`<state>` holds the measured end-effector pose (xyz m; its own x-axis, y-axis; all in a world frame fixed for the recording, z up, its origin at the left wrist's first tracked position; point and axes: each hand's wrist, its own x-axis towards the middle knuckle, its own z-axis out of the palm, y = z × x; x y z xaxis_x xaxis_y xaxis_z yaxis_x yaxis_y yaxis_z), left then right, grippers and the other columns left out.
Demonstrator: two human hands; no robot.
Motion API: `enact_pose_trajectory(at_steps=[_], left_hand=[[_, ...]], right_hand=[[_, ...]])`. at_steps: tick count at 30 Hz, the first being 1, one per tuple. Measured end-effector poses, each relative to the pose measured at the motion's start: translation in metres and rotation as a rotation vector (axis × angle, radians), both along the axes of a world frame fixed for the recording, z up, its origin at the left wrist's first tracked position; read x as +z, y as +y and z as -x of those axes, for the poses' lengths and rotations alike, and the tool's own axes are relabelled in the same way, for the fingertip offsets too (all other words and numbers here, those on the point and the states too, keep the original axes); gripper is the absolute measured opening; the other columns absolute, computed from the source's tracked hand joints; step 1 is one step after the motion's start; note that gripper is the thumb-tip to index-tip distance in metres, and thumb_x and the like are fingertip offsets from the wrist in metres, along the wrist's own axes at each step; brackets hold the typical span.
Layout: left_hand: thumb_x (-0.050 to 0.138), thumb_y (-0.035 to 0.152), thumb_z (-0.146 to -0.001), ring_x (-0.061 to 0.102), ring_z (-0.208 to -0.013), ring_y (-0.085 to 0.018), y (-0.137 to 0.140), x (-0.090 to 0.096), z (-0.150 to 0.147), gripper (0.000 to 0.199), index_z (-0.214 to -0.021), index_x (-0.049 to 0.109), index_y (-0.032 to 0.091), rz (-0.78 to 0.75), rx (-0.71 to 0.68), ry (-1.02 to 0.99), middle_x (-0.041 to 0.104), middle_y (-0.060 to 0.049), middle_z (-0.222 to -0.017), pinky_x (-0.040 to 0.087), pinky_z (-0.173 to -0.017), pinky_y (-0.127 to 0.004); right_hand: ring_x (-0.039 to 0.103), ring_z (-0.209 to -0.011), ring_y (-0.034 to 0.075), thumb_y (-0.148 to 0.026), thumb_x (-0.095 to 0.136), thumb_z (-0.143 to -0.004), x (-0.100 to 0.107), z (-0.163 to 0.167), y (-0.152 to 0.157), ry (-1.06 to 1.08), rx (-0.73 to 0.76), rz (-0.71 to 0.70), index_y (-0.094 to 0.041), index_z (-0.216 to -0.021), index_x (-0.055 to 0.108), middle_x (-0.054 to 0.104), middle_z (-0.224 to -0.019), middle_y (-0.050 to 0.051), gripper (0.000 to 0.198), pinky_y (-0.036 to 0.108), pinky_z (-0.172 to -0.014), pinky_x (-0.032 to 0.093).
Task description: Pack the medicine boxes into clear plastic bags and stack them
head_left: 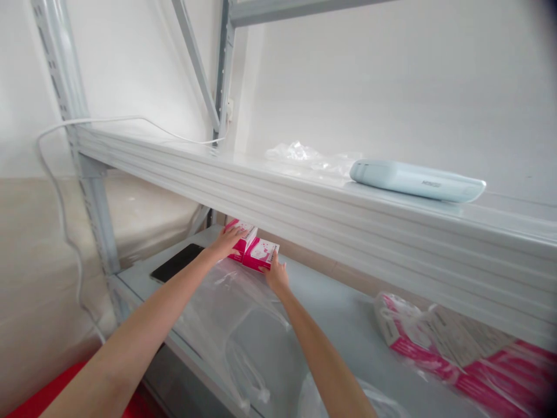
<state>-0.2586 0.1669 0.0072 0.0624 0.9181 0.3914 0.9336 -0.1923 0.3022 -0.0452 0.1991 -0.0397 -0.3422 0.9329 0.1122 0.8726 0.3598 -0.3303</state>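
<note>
Pink-and-white cardboard boxes stand side by side at the back of the lower shelf. My left hand (225, 242) grips the left box (248, 231), fingers over its top and thumb at its front. That box stands higher than the right box (262, 251), perhaps as a stack. Around the right box's near right corner is my right hand (277, 274), thumb on the front and a finger along the side. Part of the left box is hidden by my hand and the upper shelf. In front of the boxes lies a clear plastic drawstring bag (226, 310).
A black tablet-like slab (177, 262) lies left of the boxes. More pink-and-white boxes in clear plastic (439, 342) sit at the right. The upper shelf (304, 200) overhangs my hands, carrying a pale blue device (413, 180) and crumpled plastic (296, 152). A white cable (65, 220) hangs left.
</note>
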Motion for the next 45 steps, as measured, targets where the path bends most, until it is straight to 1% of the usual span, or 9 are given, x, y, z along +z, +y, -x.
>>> enact_pose_trajectory(at_steps=[8, 13, 15, 18, 22, 25, 30, 37, 45], left_hand=[[0.067, 0.017, -0.074, 0.023, -0.142, -0.030, -0.013, 0.000, -0.002, 0.067, -0.137, 0.043, 0.016, -0.069, 0.029, 0.055, 0.036, -0.017, -0.149, 0.014, -0.115, -0.051], [0.055, 0.028, -0.085, 0.030, -0.137, -0.032, -0.085, 0.015, -0.001, 0.046, -0.130, 0.049, 0.019, -0.351, 0.296, -0.070, 0.041, -0.015, -0.145, 0.014, -0.114, -0.054], [0.051, 0.034, -0.086, 0.041, -0.129, -0.030, -0.132, 0.001, -0.007, 0.041, -0.125, 0.051, 0.022, -0.476, 0.401, -0.231, 0.047, -0.011, -0.138, 0.026, -0.110, -0.051], [0.048, 0.047, -0.085, 0.051, -0.113, -0.028, -0.198, -0.046, -0.029, 0.047, -0.121, 0.047, 0.017, -0.657, 0.699, -0.659, 0.053, -0.013, -0.123, 0.043, -0.096, -0.045], [0.057, 0.061, -0.073, 0.060, -0.080, -0.024, -0.245, -0.106, -0.071, 0.057, -0.107, 0.043, 0.018, -0.414, 0.746, -1.047, 0.059, -0.009, -0.098, 0.051, -0.069, -0.039], [0.059, 0.062, -0.071, 0.063, -0.071, -0.024, -0.252, -0.114, -0.094, 0.058, -0.105, 0.039, 0.020, -0.347, 0.661, -1.130, 0.063, -0.004, -0.083, 0.051, -0.067, -0.039], [0.059, 0.054, -0.073, 0.065, -0.067, -0.025, -0.239, -0.096, -0.101, 0.060, -0.115, 0.036, 0.018, -0.383, 0.537, -1.077, 0.067, -0.006, -0.082, 0.052, -0.064, -0.040], [0.057, 0.040, -0.069, 0.066, -0.066, -0.025, -0.227, -0.083, -0.071, 0.048, -0.109, 0.043, 0.016, -0.296, 0.572, -1.013, 0.066, -0.007, -0.083, 0.054, -0.070, -0.044], [0.056, 0.030, -0.068, 0.065, -0.079, -0.026, -0.229, -0.082, -0.053, 0.049, -0.112, 0.043, 0.013, -0.209, 0.612, -1.020, 0.062, -0.014, -0.101, 0.053, -0.083, -0.045]], right_hand=[[0.051, -0.122, 0.032, -0.039, 0.048, -0.091, 0.019, -0.005, -0.012, -0.005, -0.035, 0.081, -0.013, -0.147, 0.026, 0.055, -0.131, 0.021, 0.065, 0.045, -0.101, 0.031], [0.045, -0.127, 0.030, -0.047, 0.042, -0.092, 0.028, -0.034, -0.049, 0.048, -0.102, -0.046, -0.020, -0.143, 0.036, 0.054, -0.133, 0.016, 0.059, 0.042, -0.102, 0.029], [0.046, -0.125, 0.029, -0.049, 0.051, -0.086, 0.026, -0.048, -0.063, 0.009, -0.008, 0.049, -0.023, -0.143, 0.037, 0.055, -0.132, 0.013, 0.064, 0.042, -0.100, 0.031], [0.046, -0.124, 0.029, -0.042, 0.073, -0.070, 0.020, -0.061, -0.073, -0.089, 0.148, 0.183, -0.024, -0.143, 0.039, 0.055, -0.133, 0.011, 0.082, 0.038, -0.096, 0.033], [0.054, -0.115, 0.024, -0.028, 0.073, -0.071, 0.019, -0.056, -0.065, -0.105, 0.134, 0.154, -0.028, -0.131, 0.054, 0.064, -0.120, 0.005, 0.063, 0.033, -0.092, 0.034], [0.055, -0.113, 0.024, -0.025, 0.066, -0.078, 0.022, -0.044, -0.057, -0.111, 0.098, 0.124, -0.024, -0.124, 0.060, 0.065, -0.119, 0.007, 0.046, 0.034, -0.092, 0.035], [0.056, -0.113, 0.026, -0.022, 0.057, -0.083, 0.024, -0.024, -0.053, -0.108, 0.106, 0.099, -0.020, -0.121, 0.062, 0.065, -0.118, 0.010, 0.039, 0.036, -0.091, 0.039], [0.052, -0.119, 0.027, -0.018, 0.054, -0.084, 0.027, -0.017, -0.063, -0.113, 0.123, 0.087, -0.021, -0.128, 0.055, 0.062, -0.126, 0.010, 0.045, 0.043, -0.099, 0.035], [0.046, -0.126, 0.025, -0.036, 0.063, -0.083, 0.036, -0.042, -0.091, -0.124, 0.159, 0.121, -0.025, -0.145, 0.030, 0.055, -0.134, 0.008, 0.071, 0.044, -0.105, 0.028]])
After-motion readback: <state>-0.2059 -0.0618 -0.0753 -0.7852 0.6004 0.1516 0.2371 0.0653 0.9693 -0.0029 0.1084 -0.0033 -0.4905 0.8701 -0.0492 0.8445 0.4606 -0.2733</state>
